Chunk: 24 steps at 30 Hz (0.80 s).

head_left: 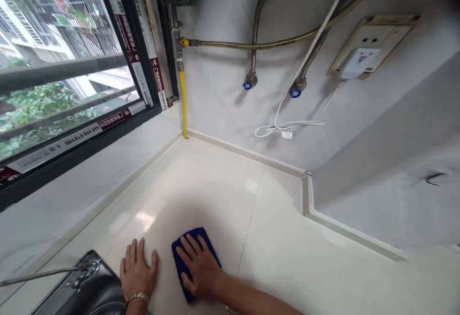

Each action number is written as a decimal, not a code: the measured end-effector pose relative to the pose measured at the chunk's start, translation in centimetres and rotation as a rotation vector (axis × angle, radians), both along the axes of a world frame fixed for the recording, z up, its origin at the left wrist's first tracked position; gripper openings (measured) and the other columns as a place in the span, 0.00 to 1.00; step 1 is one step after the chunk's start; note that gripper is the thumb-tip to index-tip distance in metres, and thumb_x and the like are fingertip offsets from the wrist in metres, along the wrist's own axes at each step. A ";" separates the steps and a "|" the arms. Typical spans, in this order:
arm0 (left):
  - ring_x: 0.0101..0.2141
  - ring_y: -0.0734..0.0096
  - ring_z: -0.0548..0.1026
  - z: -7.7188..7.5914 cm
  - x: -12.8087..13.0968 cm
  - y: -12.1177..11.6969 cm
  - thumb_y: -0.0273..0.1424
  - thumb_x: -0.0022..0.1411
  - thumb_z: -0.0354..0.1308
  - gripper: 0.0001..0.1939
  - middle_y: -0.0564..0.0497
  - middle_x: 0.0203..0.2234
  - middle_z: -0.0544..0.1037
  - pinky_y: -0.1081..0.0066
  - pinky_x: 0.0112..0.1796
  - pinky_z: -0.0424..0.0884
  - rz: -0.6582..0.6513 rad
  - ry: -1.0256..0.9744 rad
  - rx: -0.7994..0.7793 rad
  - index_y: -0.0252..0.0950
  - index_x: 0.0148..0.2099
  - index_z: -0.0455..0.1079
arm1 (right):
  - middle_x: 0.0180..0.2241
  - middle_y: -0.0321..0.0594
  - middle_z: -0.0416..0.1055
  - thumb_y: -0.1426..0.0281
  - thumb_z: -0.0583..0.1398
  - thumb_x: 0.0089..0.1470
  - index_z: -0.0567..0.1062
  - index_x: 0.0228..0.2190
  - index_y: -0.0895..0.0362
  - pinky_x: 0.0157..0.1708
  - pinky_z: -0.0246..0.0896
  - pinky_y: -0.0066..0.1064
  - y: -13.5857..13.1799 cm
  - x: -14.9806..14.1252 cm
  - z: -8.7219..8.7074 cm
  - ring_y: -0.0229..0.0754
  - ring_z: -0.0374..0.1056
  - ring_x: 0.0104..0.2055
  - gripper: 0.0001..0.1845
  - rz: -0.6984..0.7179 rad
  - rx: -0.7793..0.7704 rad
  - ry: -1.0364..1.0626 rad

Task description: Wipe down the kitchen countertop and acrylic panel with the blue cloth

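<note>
in the corner before me, a pale countertop (287, 257) runs along 2 walls, glossy under the daylight. next in size is the dark-framed window (82, 152) on the left, then the metal sink (104, 293) at the near edge. smaller again, a blue cloth (180, 267) lies on the countertop, to the right of the sink and well apart from the back wall. the right hand (201, 269) presses it down, fingers spread over the fabric, pinching nothing. the left hand (139, 269) lies palm down just beside the sink, its 4 fingers slightly parted and thumb out, holding nothing. i'd judge the wiping under way rather than finished; the cloth covers 1 small patch, and i cannot tell which stretches are done or left. smallest is the bracelet (138, 297) on the left wrist.
</note>
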<state>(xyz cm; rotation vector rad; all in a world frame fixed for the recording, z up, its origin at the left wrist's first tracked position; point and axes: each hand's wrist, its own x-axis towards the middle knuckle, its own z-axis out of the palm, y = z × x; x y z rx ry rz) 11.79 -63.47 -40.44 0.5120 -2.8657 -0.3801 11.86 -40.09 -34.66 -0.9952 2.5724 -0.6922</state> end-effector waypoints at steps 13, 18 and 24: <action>0.69 0.56 0.48 1.9 -0.1 0.9 0.45 0.65 0.38 0.35 0.39 0.69 0.55 0.53 0.67 0.43 -0.003 -0.060 0.025 0.31 0.68 0.54 | 0.71 0.41 0.37 0.62 0.53 0.60 0.44 0.68 0.49 0.68 0.35 0.57 15.6 11.6 -5.0 0.53 0.36 0.72 0.40 -0.300 0.127 0.155; 0.68 0.53 0.50 2.4 -0.2 1.3 0.46 0.64 0.38 0.36 0.37 0.68 0.56 0.51 0.67 0.45 -0.006 -0.046 0.046 0.29 0.67 0.56 | 0.71 0.41 0.40 0.63 0.51 0.61 0.43 0.69 0.49 0.67 0.41 0.54 26.2 19.0 -6.3 0.53 0.41 0.72 0.39 -0.589 0.323 0.322; 0.68 0.52 0.50 2.6 -0.3 1.6 0.48 0.64 0.35 0.38 0.36 0.68 0.56 0.50 0.66 0.46 -0.014 -0.056 0.042 0.29 0.67 0.56 | 0.71 0.39 0.39 0.63 0.50 0.60 0.37 0.69 0.49 0.66 0.46 0.52 33.3 26.5 -7.4 0.51 0.43 0.71 0.41 -0.803 0.497 0.421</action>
